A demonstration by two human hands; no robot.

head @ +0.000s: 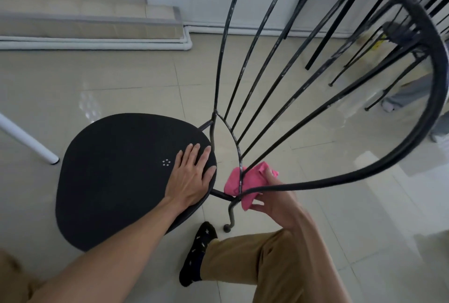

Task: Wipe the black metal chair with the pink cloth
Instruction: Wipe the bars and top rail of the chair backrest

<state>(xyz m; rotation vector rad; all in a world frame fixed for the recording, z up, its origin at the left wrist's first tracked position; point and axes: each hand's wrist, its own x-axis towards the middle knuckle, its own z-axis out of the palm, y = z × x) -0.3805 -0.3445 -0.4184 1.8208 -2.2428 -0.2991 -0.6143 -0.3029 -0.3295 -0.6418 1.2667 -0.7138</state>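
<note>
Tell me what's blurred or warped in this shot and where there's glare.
Head view: the wide lens bows the back rim of the black metal chair, close to the camera and soft; head view again, pale glare patches sit on the floor tiles; the pink cloth, left hand and right hand look fairly sharp.

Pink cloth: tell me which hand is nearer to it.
Right. The right hand holds the pink cloth against the black metal chair back's base; the left hand rests flat on the seat, beside the cloth, not touching it.
</note>
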